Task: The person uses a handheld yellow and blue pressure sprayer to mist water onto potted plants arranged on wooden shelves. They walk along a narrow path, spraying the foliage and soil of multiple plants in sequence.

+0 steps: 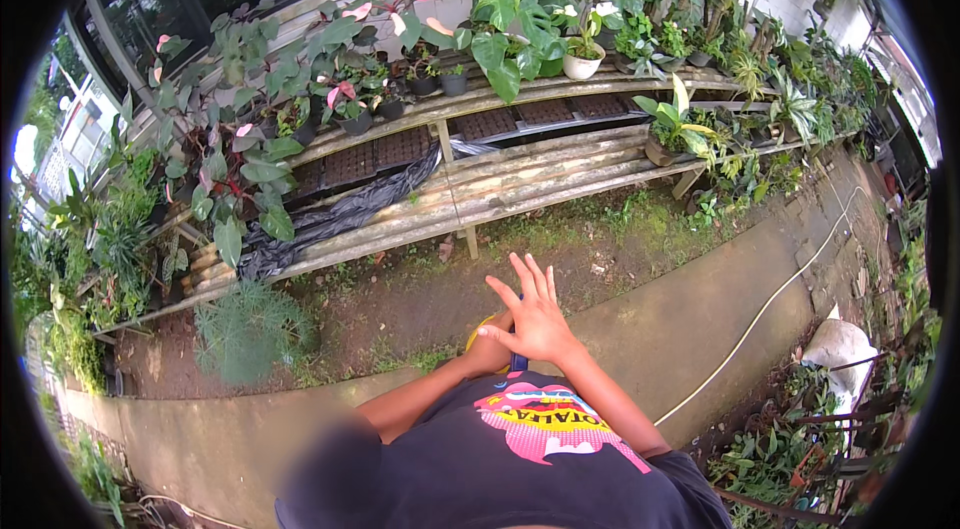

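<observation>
My right hand (pixel 534 322) is raised in front of my shirt, back upward, with its fingers spread and nothing in it. Partly behind it, my left hand (pixel 489 350) is closed around a yellow and dark blue object (pixel 518 362). Only a yellow edge and a blue part of that object show, so its kind is unclear. Both hands are close to my body, above the line where bare soil (pixel 420 304) meets the concrete path (pixel 622 334). A feathery-leaved plant (pixel 251 330) grows in the soil to the left.
Ahead stands a tiered bench (pixel 517 187) of corrugated sheets, carrying potted plants, seedling trays (pixel 409 148) and crumpled black plastic sheeting (pixel 345 208). A variegated potted plant (pixel 670 131) sits on its lower tier. A pale hose (pixel 757 322) crosses the path at right, near a white sack (pixel 840 349).
</observation>
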`<control>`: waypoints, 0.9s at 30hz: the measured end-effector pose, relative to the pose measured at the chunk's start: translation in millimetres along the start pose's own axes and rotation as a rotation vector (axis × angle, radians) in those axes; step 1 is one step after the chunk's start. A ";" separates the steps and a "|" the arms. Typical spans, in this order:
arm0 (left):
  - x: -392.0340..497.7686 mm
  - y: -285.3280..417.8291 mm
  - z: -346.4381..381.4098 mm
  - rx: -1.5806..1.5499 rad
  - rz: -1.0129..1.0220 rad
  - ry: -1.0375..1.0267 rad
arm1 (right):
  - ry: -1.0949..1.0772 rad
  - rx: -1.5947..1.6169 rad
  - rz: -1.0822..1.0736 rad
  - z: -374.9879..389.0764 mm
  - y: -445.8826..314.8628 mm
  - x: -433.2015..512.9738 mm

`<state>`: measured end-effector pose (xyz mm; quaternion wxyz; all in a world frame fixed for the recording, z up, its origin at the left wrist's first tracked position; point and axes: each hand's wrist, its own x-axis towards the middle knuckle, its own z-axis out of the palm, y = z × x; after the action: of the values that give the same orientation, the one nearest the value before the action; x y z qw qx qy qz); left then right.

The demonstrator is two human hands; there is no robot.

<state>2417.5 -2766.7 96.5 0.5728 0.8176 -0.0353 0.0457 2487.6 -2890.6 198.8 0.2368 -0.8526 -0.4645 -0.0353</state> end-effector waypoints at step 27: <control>-27.4 25.1 88.2 0.144 -0.212 0.196 | -0.285 0.074 -0.004 -18.6 47.3 -43.9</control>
<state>2390.6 -2858.0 86.9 0.5149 0.8475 0.1107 0.0667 2504.0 -2954.3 185.4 0.1996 -0.8388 -0.4960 0.1030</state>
